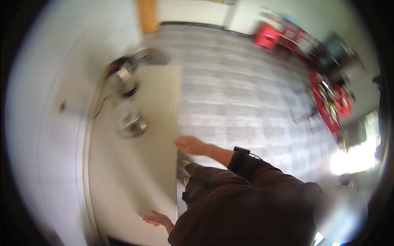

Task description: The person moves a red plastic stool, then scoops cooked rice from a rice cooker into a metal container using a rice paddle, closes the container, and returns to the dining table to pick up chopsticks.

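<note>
A pale countertop (154, 160) runs along the wall in front of me. My left hand (157, 219) is over its near end with the fingers apart and nothing held. Beside the counter's front edge is my right hand (191, 145), its fingers loosely bent. Nothing shows in that hand, but blur hides how far the fingers close. Beyond it on the counter sits a clear round bowl (123, 115) with a shiny metal object (137, 124) in or against it. Farther along stands a blurred silver and black appliance or pot (123, 80).
A dark round pan-like object (150, 57) is at the counter's far end. A thin cord (100, 107) lies by the wall (40, 123). Grey tiled floor (227, 92) stretches beyond my right arm. A red stool (267, 36) and a red table with things on it (326, 101) stand across the room.
</note>
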